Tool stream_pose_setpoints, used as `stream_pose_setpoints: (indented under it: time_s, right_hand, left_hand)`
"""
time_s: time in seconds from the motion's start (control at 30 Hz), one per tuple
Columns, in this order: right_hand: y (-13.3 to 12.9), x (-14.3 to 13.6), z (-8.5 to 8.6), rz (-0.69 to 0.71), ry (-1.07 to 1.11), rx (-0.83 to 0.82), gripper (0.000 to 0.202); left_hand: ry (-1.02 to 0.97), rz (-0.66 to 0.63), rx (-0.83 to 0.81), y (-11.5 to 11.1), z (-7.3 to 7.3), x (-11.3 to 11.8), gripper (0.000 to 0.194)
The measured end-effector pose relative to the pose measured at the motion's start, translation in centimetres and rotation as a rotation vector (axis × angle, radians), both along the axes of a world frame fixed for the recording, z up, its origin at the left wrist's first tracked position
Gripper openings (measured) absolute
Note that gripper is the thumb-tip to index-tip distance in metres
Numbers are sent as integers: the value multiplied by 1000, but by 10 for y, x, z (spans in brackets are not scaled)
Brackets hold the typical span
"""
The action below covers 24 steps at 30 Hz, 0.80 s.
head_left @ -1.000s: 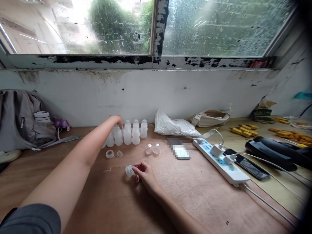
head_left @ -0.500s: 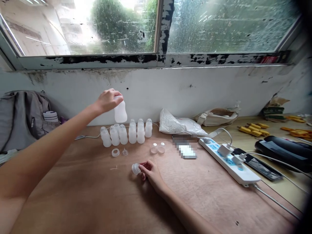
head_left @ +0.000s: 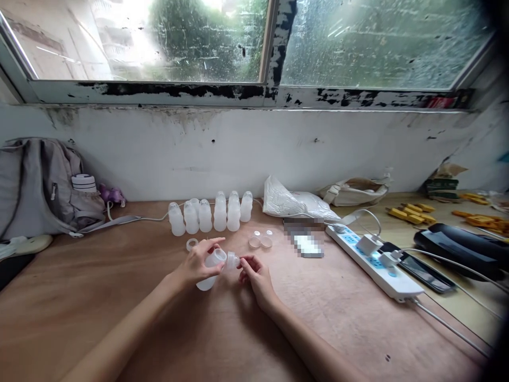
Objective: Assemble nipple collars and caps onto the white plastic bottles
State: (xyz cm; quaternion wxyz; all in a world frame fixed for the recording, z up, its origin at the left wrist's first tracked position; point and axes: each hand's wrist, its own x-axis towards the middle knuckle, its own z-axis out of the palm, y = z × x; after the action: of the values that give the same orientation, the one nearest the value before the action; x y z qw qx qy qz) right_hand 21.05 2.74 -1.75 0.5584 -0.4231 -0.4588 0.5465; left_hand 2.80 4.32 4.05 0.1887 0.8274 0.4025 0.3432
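Observation:
My left hand (head_left: 194,263) is wrapped round a frosted white baby bottle (head_left: 205,283), which tilts with its open mouth towards the right. Pinched in the fingertips of my right hand (head_left: 257,278) is a small clear ribbed collar-like piece (head_left: 232,260), close beside the bottle's mouth. I cannot tell whether the two touch. Behind my left hand lies a pale ring (head_left: 191,244), partly covered by the fingers. Two clear round caps (head_left: 260,243) lie on the table beyond my right hand, with two small whitish pieces (head_left: 263,233) just behind them.
Several frosted bottles with clear tops (head_left: 220,215) stand in a row near the wall. To the right are a plastic bag (head_left: 296,201), a blurred-out object (head_left: 306,244) and a white power strip (head_left: 374,265) with cables. A grey backpack (head_left: 35,185) sits at the left.
My left hand has brought the bottle down from above the row to the clear piece, tilting it. My right hand has risen slightly and shifted right with the piece.

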Motion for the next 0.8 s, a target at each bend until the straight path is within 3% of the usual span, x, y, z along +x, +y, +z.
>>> stream_pose_setpoints:
  time_s: [0.1, 0.23, 0.33, 0.53, 0.8]
  right_hand:
    - [-1, 2, 5, 6, 33, -47, 28]
    - [-2, 4, 9, 53, -2, -57, 28]
    - [-2, 6, 11, 74, -18, -12, 25]
    - [-1, 12, 20, 15, -15, 67, 24]
    - [-2, 15, 28, 10, -54, 102, 24]
  left_hand:
    - [-47, -7, -45, -6, -17, 3, 59]
    - [-77, 138, -64, -17, -43, 4, 56]
    - [-29, 175, -116, -22, -53, 4, 54]
    - [-43, 294, -196, -25, -53, -1, 51]
    - [-107, 196, -19, -24, -47, -5, 43]
